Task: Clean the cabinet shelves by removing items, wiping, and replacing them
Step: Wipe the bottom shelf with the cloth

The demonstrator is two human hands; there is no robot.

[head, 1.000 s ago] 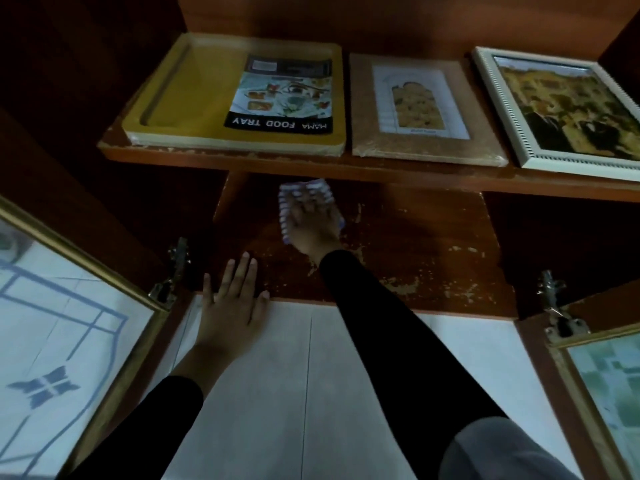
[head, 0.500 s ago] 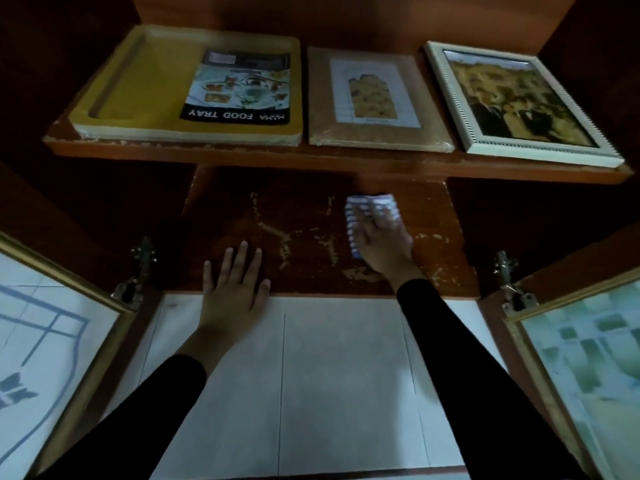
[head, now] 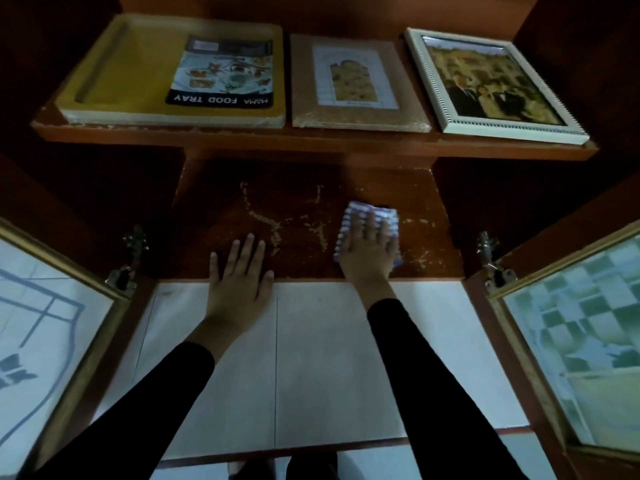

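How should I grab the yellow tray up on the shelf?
Take the tray by its long front edge, coming from the front. It lies flat with that edge right at the shelf lip, and the brown frame crowds its right side. Its raised rim gives your fingers something to hook.

Between hinges [head: 491, 261] the lower shelf [head: 214, 216] is reachable (upper shelf [head: 311, 140] overhangs behind)
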